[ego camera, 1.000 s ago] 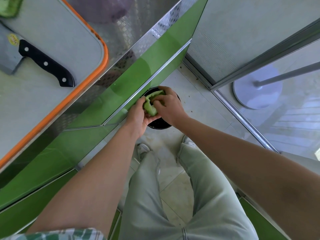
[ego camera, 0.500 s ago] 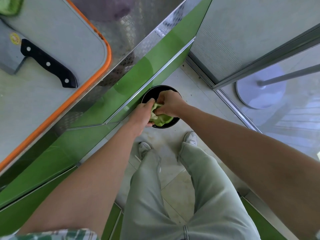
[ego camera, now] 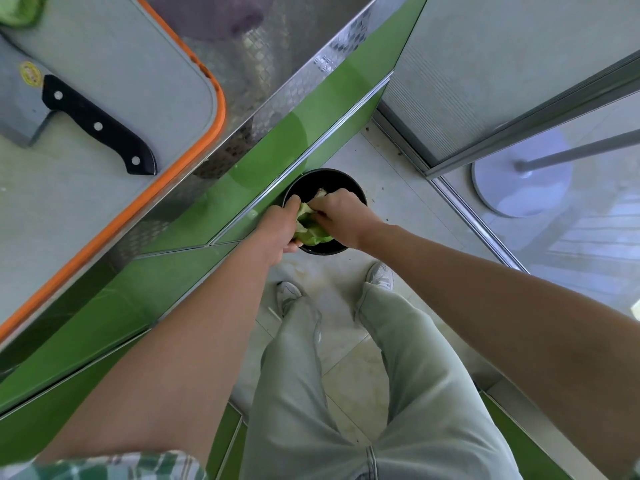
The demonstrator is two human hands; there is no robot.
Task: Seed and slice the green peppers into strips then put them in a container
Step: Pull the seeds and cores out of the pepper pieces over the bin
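Far up and left of the grip, a green pepper piece (ego camera: 15, 8) lies at the corner of the orange-rimmed cutting board (ego camera: 114, 57). A cleaver (ego camera: 98, 126) with a black riveted handle lies flat on that board, well apart from both hands. Between the board and the grip run the patterned steel counter edge (ego camera: 263, 98) and the green cabinet front (ego camera: 207, 216). The left hand (ego camera: 277, 233) curls its fingers round the left side of a green pepper (ego camera: 313, 233), holding it over a black bin (ego camera: 325, 178) that stands on the floor beside the cabinet. The right hand (ego camera: 341, 216) meets it from the other side, fingers bent down and pinching into the pepper's pale inside; whether they grasp core or flesh cannot be told. A pale scrap (ego camera: 320, 194) shows in the bin just beyond the fingers. Below the grip stand light shoes (ego camera: 289, 294) and pale green trouser legs (ego camera: 398, 375). Well to the right of the grip, behind a glass door (ego camera: 519, 64), sits a round white stand base (ego camera: 519, 181)
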